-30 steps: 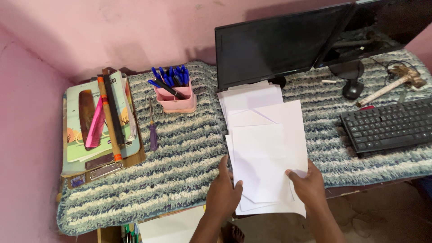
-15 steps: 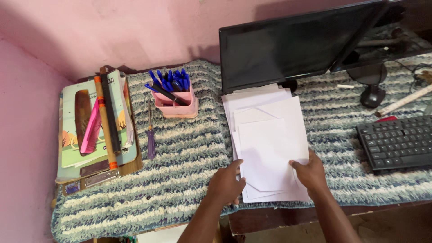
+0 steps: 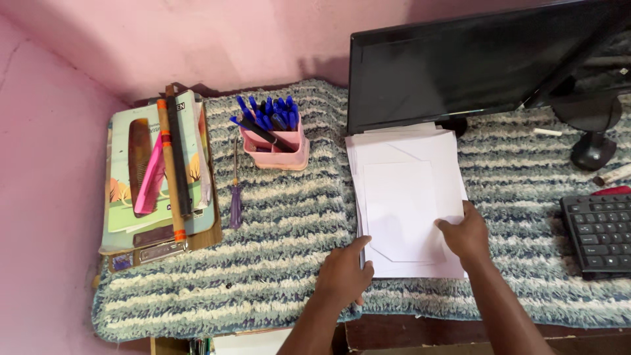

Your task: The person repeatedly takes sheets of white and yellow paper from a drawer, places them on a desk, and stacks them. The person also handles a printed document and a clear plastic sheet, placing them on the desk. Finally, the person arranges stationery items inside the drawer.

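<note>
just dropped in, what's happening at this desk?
A person has both hands on a loose stack of white paper sheets lying on the blue-and-white striped shaggy cloth in front of the black monitor. The left hand presses the stack's near-left corner; the right hand rests on its right edge.

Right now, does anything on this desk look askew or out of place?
Mildly: the white paper stack between both hands is unevenly squared, sheets fanned and one angled. Two combs lie on the books, oddly.
</note>
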